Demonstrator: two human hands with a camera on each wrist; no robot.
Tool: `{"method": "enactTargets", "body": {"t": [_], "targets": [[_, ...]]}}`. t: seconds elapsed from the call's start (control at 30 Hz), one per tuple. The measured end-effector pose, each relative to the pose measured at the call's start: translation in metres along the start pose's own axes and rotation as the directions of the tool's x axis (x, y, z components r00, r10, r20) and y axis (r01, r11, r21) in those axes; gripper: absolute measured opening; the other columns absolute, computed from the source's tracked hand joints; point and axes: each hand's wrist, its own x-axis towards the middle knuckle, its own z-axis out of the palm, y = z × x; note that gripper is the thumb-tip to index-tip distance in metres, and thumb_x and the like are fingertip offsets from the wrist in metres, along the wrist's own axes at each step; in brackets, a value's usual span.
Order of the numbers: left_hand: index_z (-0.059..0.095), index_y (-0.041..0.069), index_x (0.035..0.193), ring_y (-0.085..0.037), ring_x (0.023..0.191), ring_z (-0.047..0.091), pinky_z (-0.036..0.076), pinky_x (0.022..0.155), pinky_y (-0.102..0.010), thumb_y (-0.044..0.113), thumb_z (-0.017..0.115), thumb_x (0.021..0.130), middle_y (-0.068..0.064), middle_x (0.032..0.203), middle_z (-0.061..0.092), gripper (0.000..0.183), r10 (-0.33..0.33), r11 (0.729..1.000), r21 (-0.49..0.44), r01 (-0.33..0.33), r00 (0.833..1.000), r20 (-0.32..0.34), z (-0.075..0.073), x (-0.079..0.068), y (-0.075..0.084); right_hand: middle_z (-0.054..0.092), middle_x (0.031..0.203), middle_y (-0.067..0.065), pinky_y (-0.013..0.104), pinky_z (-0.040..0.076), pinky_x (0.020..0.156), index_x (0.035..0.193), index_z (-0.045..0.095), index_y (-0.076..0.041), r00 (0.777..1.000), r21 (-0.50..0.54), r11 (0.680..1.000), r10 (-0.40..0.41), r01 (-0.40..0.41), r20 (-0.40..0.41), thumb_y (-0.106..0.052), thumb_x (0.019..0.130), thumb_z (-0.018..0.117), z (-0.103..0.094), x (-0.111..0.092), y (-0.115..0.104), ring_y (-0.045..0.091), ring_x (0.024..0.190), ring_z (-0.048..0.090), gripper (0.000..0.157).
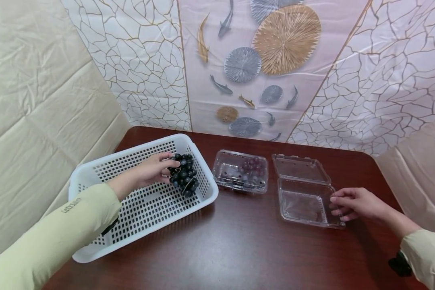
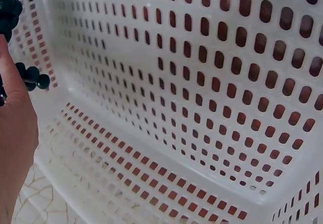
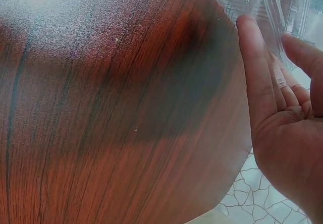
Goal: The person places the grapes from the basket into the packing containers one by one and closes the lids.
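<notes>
My left hand (image 1: 150, 171) grips a bunch of dark grapes (image 1: 184, 177) at the right end of a white perforated plastic basket (image 1: 145, 225). Thumb and fingers close around the upper left of the bunch. In the left wrist view only part of the hand (image 2: 15, 118) and a few grapes (image 2: 34, 77) show at the left edge. My right hand (image 1: 355, 204) pinches the right wall of a clear plastic clamshell box (image 1: 301, 201), whose lid (image 1: 301, 167) is folded back behind it. From the right wrist, fingers and thumb of that hand (image 3: 282, 118) straddle the box's wall (image 3: 275, 12).
Between basket and box stands a second clear clamshell (image 1: 241, 171), its lid down, with reddish grapes (image 1: 253, 166) inside. Everything rests on a dark brown wooden table (image 1: 232, 245). A patterned cloth (image 1: 217, 72) hangs behind the table's far edge.
</notes>
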Motion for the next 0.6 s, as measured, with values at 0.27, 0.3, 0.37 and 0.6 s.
{"method": "enactTargets", "body": {"t": [0.27, 0.3, 0.37, 0.6], "targets": [[0.024, 0.011, 0.147, -0.011, 0.076, 0.061, 0.057, 0.071, -0.031, 0.022, 0.059, 0.096, -0.009, 0.13, 0.046, 0.063, 0.062, 0.996, -0.072, -0.061, 0.998, 0.009, -0.008, -0.016, 0.028, 0.068, 0.105, 0.023, 0.045, 0.059, 0.068, 0.121, 0.044, 0.019, 1.0, -0.028, 1.0, -0.003, 0.003, -0.006, -0.018, 0.098, 0.056, 0.001, -0.001, -0.001, 0.027, 0.088, 0.071, 0.044], [0.029, 0.011, 0.143, -0.011, 0.075, 0.061, 0.056, 0.07, -0.031, 0.022, 0.058, 0.096, -0.007, 0.127, 0.047, 0.056, 0.078, 0.994, -0.081, -0.077, 0.997, 0.012, -0.009, -0.017, 0.032, 0.068, 0.105, 0.023, 0.046, 0.059, 0.068, 0.121, 0.045, 0.019, 1.0, -0.027, 1.0, 0.0, -0.001, -0.01, -0.018, 0.098, 0.057, 0.0, 0.0, -0.001, 0.027, 0.088, 0.071, 0.045], [0.038, 0.012, 0.129, -0.012, 0.074, 0.062, 0.057, 0.069, -0.033, 0.022, 0.059, 0.096, -0.006, 0.117, 0.052, 0.04, 0.113, 0.989, -0.1, -0.111, 0.994, 0.011, -0.01, -0.021, 0.041, 0.068, 0.105, 0.023, 0.046, 0.059, 0.068, 0.121, 0.044, 0.019, 1.0, -0.026, 1.0, -0.002, 0.001, -0.007, -0.018, 0.098, 0.056, -0.001, 0.0, -0.001, 0.027, 0.088, 0.071, 0.045], [0.042, 0.009, 0.125, -0.014, 0.072, 0.063, 0.058, 0.068, -0.035, 0.021, 0.062, 0.095, -0.003, 0.105, 0.057, 0.038, 0.151, 0.978, -0.144, -0.15, 0.989, -0.007, -0.014, -0.028, 0.065, 0.068, 0.105, 0.022, 0.045, 0.059, 0.067, 0.122, 0.046, 0.017, 1.0, -0.04, 0.999, 0.014, -0.015, -0.019, -0.021, 0.098, 0.058, -0.001, 0.002, -0.001, 0.026, 0.087, 0.071, 0.047]]}}
